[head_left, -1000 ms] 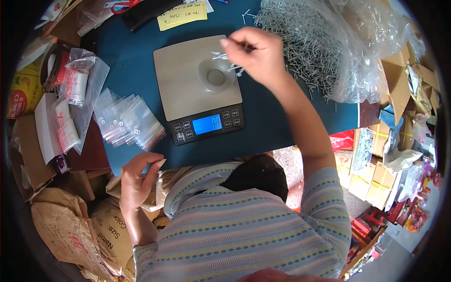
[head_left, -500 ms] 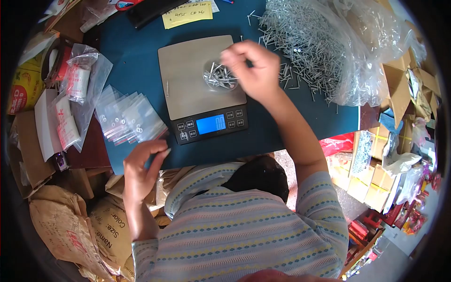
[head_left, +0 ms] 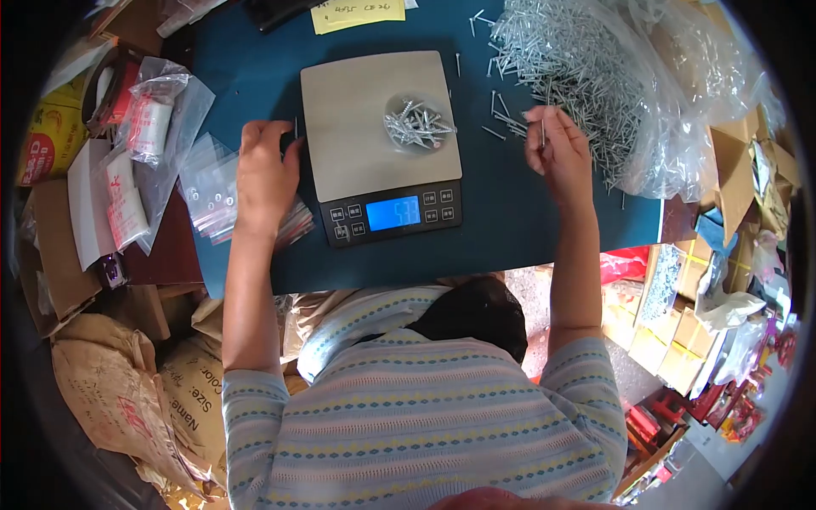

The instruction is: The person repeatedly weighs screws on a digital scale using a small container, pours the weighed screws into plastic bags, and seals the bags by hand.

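A digital scale (head_left: pixel 348 127) with a lit blue display (head_left: pixel 393 213) lies on the dark blue table. On its plate, right of the middle, a small clear dish (head_left: pixel 414 146) holds a heap of silver screws (head_left: pixel 416 124). My right hand (head_left: pixel 561 161) is at the near edge of a large screw pile (head_left: pixel 586 93), its fingers pinched on a screw (head_left: pixel 543 132). Beside the scale's left edge is my left hand (head_left: pixel 265 178), thumb and forefinger apart. Beneath that hand, partly hidden, small clear zip bags (head_left: pixel 208 200) lie fanned out.
A big clear plastic bag (head_left: pixel 680 127) spreads behind the screw pile. White wrapped rolls (head_left: pixel 151 127) in clear plastic lie at the left edge. A yellow note (head_left: pixel 361 13) is at the back. Loose screws (head_left: pixel 507 115) lie between scale and pile. Brown sacks (head_left: pixel 127 399) stand below left.
My right hand has moved from the dish to the screw pile on the right. My left hand has moved up over the bags to the scale's side. The display no longer reads zero.
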Tool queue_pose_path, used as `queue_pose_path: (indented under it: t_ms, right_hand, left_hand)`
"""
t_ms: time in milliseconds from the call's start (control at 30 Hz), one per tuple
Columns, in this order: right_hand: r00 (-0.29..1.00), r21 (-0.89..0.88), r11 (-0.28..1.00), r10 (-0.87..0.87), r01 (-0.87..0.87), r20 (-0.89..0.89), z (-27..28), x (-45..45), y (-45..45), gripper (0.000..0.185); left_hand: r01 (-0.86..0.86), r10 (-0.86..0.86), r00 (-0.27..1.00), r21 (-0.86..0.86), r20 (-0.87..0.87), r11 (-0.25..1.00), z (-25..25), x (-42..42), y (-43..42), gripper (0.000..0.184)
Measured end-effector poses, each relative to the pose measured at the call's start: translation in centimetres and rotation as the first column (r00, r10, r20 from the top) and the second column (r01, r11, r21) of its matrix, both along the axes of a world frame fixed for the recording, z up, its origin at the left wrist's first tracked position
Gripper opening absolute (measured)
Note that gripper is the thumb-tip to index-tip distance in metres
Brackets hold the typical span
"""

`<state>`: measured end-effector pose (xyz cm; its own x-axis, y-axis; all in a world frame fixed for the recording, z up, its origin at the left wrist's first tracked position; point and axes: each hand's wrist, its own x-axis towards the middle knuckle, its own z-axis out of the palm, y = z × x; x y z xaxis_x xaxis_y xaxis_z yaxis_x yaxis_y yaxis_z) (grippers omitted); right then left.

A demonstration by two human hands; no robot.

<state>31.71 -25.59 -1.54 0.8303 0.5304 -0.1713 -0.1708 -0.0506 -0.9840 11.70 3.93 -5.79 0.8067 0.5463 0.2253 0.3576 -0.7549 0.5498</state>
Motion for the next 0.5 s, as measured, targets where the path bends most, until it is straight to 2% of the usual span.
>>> queue_pose_path:
  t_ms: [100,200,300,400,467,500]
  right_hand:
    - [0.997,-0.062,0.995,0.077,-0.076,0.009,-0.2,-0.2,0.1,0.029]
    - [0.995,-0.126,0.99,0.076,-0.068,0.06,0.2,-0.5,-0.2,0.028]
    - [0.994,-0.131,0.987,0.098,-0.091,0.045,1.0,-1.0,-1.6,0.031]
    - [0.966,-0.068,0.968,0.231,-0.24,-0.117,1.9,-2.3,-2.2,0.036]
    - [0.898,-0.053,0.915,0.379,-0.4,-0.225,2.5,-4.4,-0.6,0.04]
    - [0.851,-0.039,0.878,0.449,-0.476,-0.274,2.7,-5.6,0.5,0.043]
  left_hand:
    - [0.013,-0.015,1.0,0.064,0.023,0.998,-0.6,0.2,0.6,0.016]
    - [-0.017,0.019,0.998,0.041,-0.056,0.999,-0.1,-0.2,0.7,0.014]
    - [-0.029,0.029,1.0,0.004,0.003,1.0,2.1,-1.9,0.4,0.012]
    - [0.015,-0.006,0.998,-0.141,0.065,0.99,6.1,-3.1,-2.5,0.011]
    - [0.189,-0.157,0.978,-0.266,0.139,0.945,8.4,-3.4,-5.9,0.015]
    - [0.352,-0.305,0.929,-0.244,0.209,0.904,8.6,-3.3,-7.3,0.017]
